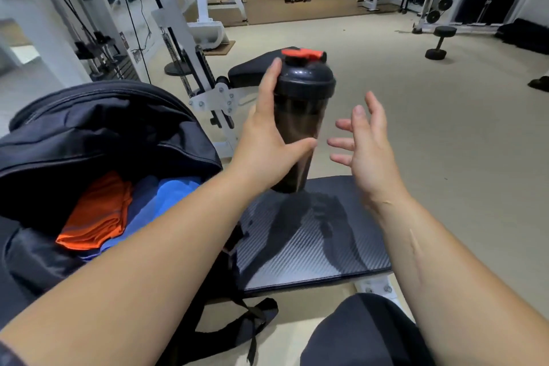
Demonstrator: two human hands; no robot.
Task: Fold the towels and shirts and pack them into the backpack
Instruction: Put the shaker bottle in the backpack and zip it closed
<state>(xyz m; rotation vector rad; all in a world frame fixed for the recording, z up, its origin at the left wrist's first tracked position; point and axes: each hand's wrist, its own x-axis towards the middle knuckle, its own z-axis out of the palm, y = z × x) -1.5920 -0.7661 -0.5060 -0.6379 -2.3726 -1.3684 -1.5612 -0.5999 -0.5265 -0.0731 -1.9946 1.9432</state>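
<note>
My left hand (264, 140) wraps the dark bottle (303, 92) at centre frame, thumb across the front and index finger up along the lid. It hangs upright just above the bench (312, 246), I judge so nothing spills. My right hand (368, 145) hovers just right of the bottle with fingers spread and loose, holding nothing, probably ready to steady it.

The backpack (89, 128) sits at the left of the frame on the bench, its mouth gaping toward me for easy loading. A folded orange cloth (98, 214) and a blue cloth (172, 190) lie side by side inside it. So the packing looks well along.

The bottle's red cap (301, 53) is plain. I can read no brand or writing anywhere.
</note>
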